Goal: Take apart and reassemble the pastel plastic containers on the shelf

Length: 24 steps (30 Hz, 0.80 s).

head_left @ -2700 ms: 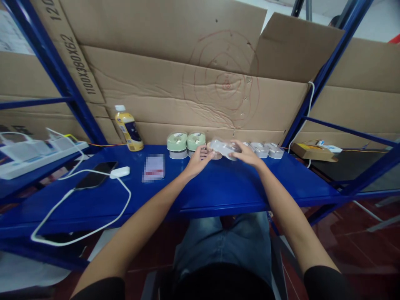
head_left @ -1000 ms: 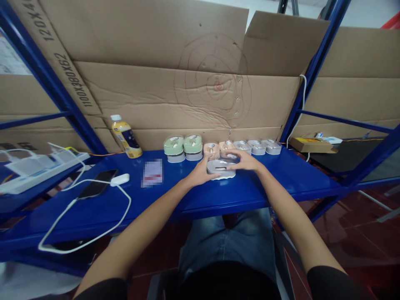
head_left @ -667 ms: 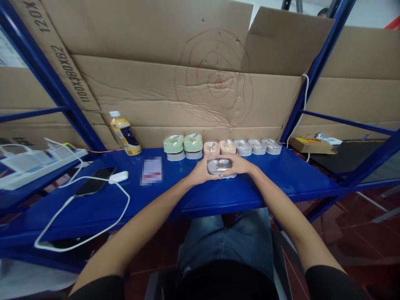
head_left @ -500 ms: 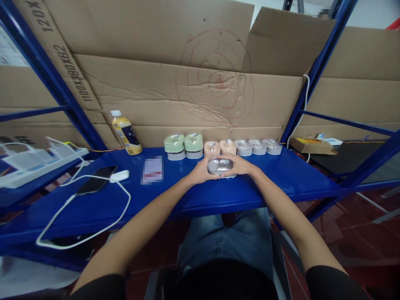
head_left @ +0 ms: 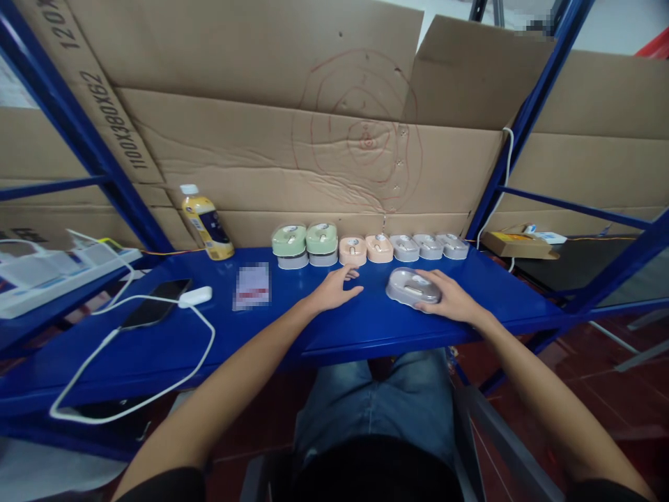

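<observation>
A grey lidded plastic box [head_left: 410, 285] lies on the blue shelf [head_left: 366, 328] right of centre. My right hand [head_left: 449, 298] rests on its right side, fingers curled over the lid. My left hand [head_left: 334, 288] hovers over the bare shelf left of the box, fingers spread and holding nothing. Along the cardboard back wall stands a row of like boxes: two green ones [head_left: 306, 244], two peach ones [head_left: 366, 249] and three grey ones [head_left: 428, 246].
A yellow drink bottle [head_left: 205, 222] stands at the back left. A card [head_left: 252, 286], a black phone [head_left: 154, 312] and a white charger with cable [head_left: 194, 296] lie to the left. A brown packet [head_left: 515, 244] sits on the right-hand shelf. Blue rack posts frame both sides.
Both hands held the grey box at the shelf's centre. The right hand has slid it to the right, and the left hand has let go and opened.
</observation>
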Motion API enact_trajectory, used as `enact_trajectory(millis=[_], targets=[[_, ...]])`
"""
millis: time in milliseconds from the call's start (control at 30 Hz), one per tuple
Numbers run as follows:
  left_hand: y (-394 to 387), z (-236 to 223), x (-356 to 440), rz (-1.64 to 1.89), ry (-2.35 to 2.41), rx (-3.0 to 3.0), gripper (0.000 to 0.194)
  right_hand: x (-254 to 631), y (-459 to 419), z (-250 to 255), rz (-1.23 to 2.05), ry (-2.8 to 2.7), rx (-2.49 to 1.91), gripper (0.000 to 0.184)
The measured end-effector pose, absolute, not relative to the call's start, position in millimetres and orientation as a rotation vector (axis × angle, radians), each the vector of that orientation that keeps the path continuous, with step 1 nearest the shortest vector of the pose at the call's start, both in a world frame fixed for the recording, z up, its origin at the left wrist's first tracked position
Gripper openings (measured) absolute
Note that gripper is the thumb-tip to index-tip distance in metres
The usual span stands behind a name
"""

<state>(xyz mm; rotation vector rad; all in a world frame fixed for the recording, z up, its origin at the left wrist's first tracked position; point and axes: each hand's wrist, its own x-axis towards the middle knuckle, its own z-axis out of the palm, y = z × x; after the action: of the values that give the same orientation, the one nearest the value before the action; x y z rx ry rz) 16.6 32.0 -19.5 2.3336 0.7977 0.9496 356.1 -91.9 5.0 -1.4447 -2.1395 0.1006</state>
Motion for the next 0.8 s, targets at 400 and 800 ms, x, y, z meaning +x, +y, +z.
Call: enact_trajectory(millis=[400, 800], targets=[[25.4, -13.7, 20.6, 0.910, 0.859, 2.455, 0.048, 487.1, 28.9, 38.4, -0.286, -1.101, -2.012, 0.090], [25.1, -10.2, 22.7, 0.849, 0.878, 2.505, 0.048, 448.9, 48.3, 42.2, -0.558, -1.224, -1.956, 0.073]])
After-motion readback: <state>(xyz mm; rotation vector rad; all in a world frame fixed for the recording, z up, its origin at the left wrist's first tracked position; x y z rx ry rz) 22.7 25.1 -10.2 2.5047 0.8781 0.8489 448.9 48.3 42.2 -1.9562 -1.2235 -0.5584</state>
